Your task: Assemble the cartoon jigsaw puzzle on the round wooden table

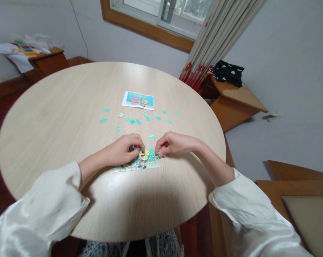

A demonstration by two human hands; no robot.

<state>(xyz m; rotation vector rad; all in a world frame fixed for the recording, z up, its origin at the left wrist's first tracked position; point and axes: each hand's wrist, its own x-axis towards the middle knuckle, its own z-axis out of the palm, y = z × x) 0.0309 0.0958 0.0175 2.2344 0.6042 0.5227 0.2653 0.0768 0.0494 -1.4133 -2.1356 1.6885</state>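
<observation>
A partly joined cartoon jigsaw puzzle (143, 160) lies on the round wooden table near its front, with a yellow square figure in it. My left hand (126, 149) rests over the upper left of the puzzle with fingers curled, hiding part of it; whether anything is under the fingertips cannot be seen. At the puzzle's right edge, my right hand (169, 144) pinches a small teal puzzle piece (158, 155). A single loose piece (152, 137) lies just above, between the two hands.
Several loose teal pieces (132, 121) are scattered beyond the hands. Behind them lies a printed reference picture (138, 100). The table (57, 103) has a rounded edge. A wooden stool (236, 92) with dark cloth (229, 73) stands at right, a chair (292, 187) nearer.
</observation>
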